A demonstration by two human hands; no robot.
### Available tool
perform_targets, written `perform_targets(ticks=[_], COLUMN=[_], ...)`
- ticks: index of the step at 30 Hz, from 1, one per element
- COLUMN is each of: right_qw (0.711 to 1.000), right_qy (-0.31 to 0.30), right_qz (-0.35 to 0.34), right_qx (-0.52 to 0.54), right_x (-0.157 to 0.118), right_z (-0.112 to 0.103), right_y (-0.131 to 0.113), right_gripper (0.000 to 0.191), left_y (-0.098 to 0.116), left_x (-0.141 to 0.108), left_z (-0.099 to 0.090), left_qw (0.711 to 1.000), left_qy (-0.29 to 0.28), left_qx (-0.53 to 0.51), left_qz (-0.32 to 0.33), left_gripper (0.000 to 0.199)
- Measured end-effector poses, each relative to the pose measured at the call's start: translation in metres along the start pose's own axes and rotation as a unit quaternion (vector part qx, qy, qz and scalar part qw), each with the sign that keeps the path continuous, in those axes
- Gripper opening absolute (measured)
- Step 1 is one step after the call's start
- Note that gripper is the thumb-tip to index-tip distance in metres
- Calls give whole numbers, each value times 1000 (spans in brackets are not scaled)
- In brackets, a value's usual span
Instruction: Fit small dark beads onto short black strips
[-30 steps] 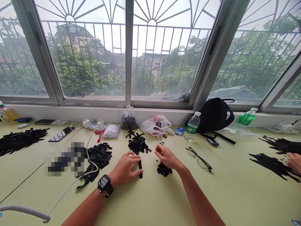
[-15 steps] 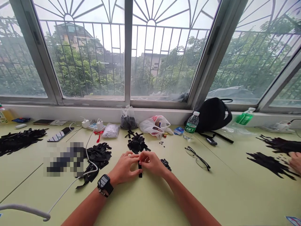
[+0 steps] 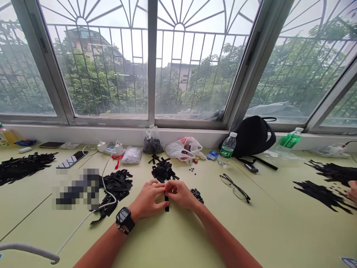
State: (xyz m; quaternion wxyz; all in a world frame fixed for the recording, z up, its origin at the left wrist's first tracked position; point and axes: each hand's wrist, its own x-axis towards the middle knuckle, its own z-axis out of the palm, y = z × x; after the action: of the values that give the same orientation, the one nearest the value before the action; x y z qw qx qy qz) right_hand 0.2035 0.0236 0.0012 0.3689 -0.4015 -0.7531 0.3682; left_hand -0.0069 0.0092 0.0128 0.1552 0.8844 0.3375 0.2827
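A short black fabric strip (image 3: 167, 204) lies upright in view on the table between my hands. My left hand (image 3: 149, 199) holds it, thumb pressed on its lower part and forefinger at its upper end. There my right hand (image 3: 180, 193) is closed in a pinch, its fingertips against the left forefinger. Whatever those right fingertips hold is hidden. Just beyond my hands sits a pile of black strips (image 3: 163, 170). Beside my right wrist is a heap of small dark round pieces (image 3: 197, 195), partly covered by that hand.
More black strips (image 3: 118, 184) lie to the left, crossed by a white cable (image 3: 104, 182). Eyeglasses (image 3: 235, 187), a water bottle (image 3: 228, 149) and a black bag (image 3: 249, 137) stand or lie to the right. Another person's hand (image 3: 353, 191) touches strips at the far right.
My hands keep nearly the same pose on the strip. The other person's hand at the far right has shifted slightly towards the edge of view.
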Motion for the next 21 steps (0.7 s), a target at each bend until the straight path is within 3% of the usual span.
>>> perform_targets(ticks=[21], right_qw=[998], right_qy=[5], right_qz=[-33], right_qx=[-55], right_x=[0], right_z=[0], right_y=[7], right_gripper=[9], left_y=[1], left_x=[0], left_z=[-2], left_qw=[1000], left_qy=[-3], left_qx=[7], left_qz=[-12], left_gripper=[44])
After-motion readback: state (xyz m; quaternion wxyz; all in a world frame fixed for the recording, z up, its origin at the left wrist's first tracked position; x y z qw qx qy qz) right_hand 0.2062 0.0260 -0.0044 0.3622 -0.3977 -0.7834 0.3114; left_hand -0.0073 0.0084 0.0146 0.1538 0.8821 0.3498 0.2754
